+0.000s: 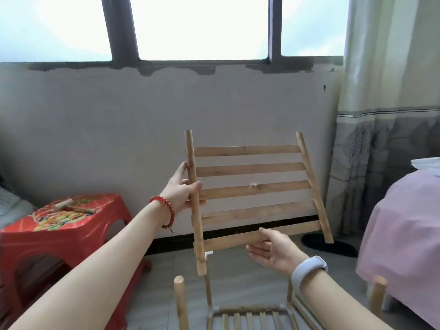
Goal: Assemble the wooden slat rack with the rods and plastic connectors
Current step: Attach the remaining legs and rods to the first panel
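**Slat panel held up in mid-frame**

Holding a wooden slat panel (pixel 252 186) up in the centre of the frame, tilted slightly, with six flat, pale-brown slats running across between two round side rods. Gripping the left rod (pixel 195 201) with the left hand (pixel 182 191), thumb curled over the front and fingers wrapped behind. Pinching the lowest slat (pixel 228 239) with the right hand (pixel 271 251), thumb on top, the other fingers lying fairly straight beneath it, palm up. Leaning outward at the right side, the right rod (pixel 314 186), untouched. Showing a small white plastic piece (pixel 209 254) just beside the left rod near its lower end; exact shape too small to tell.

Wearing a red bead bracelet (pixel 166 211) on the left wrist and a smooth pale band (pixel 308 270) on the right.

Standing at the bottom centre of the frame, a partly built rack (pixel 247 315) with narrow slats and upright round posts, one blunt post (pixel 179 303) at its left.

Sitting at the lower left, a glossy red plastic stool (pixel 66 236) with a printed top, carrying a small wooden mallet (pixel 71 207). Hanging at the upper right, a pale curtain (pixel 385 115); lying at the right edge, a pink cloth-covered bed (pixel 404 234).
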